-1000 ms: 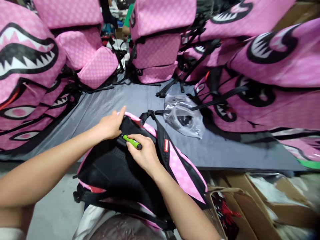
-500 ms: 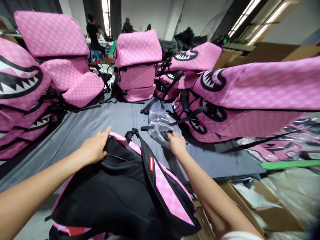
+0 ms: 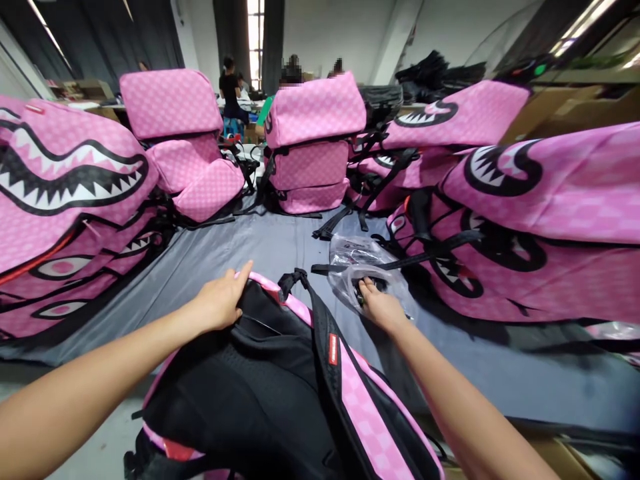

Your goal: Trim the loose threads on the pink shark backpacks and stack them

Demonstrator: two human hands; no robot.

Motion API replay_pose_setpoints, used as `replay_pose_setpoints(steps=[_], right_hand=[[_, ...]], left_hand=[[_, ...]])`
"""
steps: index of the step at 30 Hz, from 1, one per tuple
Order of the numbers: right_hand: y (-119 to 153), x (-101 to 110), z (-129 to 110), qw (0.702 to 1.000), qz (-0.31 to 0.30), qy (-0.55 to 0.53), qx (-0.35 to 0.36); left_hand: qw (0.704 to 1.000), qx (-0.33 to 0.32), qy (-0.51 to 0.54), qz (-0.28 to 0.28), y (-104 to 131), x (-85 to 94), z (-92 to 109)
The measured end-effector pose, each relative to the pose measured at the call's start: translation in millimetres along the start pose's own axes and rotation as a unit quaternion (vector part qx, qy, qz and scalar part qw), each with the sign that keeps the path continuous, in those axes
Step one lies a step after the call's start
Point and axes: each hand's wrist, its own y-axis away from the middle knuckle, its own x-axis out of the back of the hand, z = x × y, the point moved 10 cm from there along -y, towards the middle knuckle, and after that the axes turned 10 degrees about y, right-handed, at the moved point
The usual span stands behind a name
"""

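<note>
A black and pink checkered backpack point(image 3: 250, 393) lies tilted in front of me, its black padded back and one shoulder strap point(image 3: 360, 407) facing up. My left hand point(image 3: 223, 298) grips its upper rim, the index finger stretched along the edge. To the right, my right hand point(image 3: 383, 305) reaches into the mouth of a transparent plastic bag point(image 3: 345, 283) on the table. Its fingers are bent together at small dark items in the bag; what they pinch, if anything, is hidden.
Stacked pink backpacks with shark-mouth prints stand at the left point(image 3: 75, 167) and right point(image 3: 565, 200). More pink bags point(image 3: 315, 110) line the far side of the grey-covered table point(image 3: 240, 247). Loose black straps point(image 3: 400, 262) cross near the plastic bag. A person point(image 3: 230, 90) is in the background.
The view has turned left, so everything appears farther right. My right hand has moved slightly at the plastic bag's mouth, which looks wider. My left hand keeps its hold on the backpack.
</note>
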Motion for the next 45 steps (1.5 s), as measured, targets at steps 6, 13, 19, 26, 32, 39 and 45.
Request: replay_pose_setpoints(steps=[6,13,19,26,32,39,45], right_hand=[[-4,7,-5,1.000,-0.007,-0.007,0.020],[-1,13,-11,0.998,0.016,-0.011,-0.054],[-8,12,-4,0.989,0.004,-0.033,-0.143],[-3,18,-17,0.990,0.022,-0.064,-0.120],[19,33,-6,0.983,0.037,-0.134,-0.124],[62,85,24,0.941,0.085,-0.271,-0.185],[103,162,1,0.824,0.116,-0.546,-0.100]], left_hand=[[1.000,0.005,0.001,0.001,1,1.2,0],[1.000,0.008,-0.010,-0.001,0,-0.3,-1],[1.000,0.020,-0.020,-0.012,-1,-3.0,-5],[1.000,0.019,-0.017,-0.014,-1,-2.8,-5],[1.000,0.007,-0.016,0.000,-2,-0.7,-4],[1.000,-0.004,0.014,0.016,5,5.3,0],[0.991,-0.037,0.117,0.055,12,7.7,-3]])
